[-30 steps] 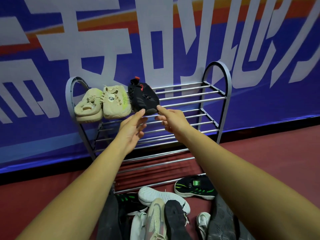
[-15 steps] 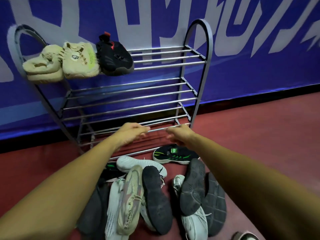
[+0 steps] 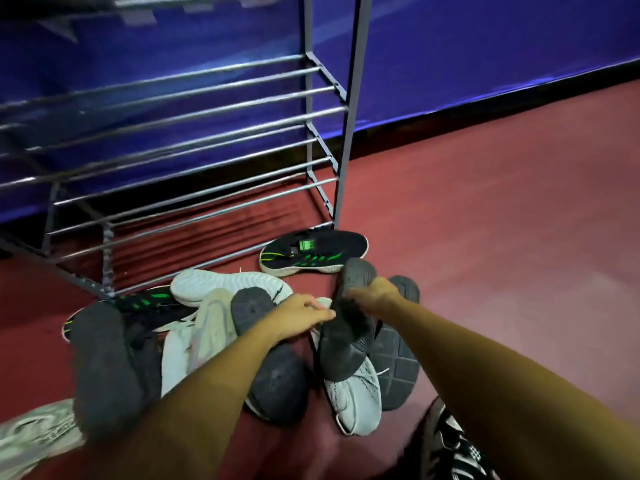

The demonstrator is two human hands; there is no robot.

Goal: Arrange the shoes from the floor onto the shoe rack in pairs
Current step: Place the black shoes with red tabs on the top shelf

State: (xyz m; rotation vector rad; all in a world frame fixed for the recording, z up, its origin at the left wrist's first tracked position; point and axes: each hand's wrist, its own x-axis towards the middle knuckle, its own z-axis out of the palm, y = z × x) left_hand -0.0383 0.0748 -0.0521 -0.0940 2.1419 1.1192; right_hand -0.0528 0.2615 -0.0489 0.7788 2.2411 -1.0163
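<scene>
- Where shoes (image 3: 214, 327) lie at 6 o'clock of rack (image 3: 343, 133), gripping dark sole-up shoe (image 3: 343, 351) w/ R hand (image 3: 375, 296), fingers curled round it.
- L hand (image 3: 298, 318) at its 9 o'clock, fingers bent; can't tell if holding anything.

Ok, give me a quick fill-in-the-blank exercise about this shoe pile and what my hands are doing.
1. The right hand grips a dark grey shoe turned ____ up.
2. The black shoe beside the rack leg has ____ stripes.
3. The floor is ____.
Missing words: sole, green, red.
</scene>
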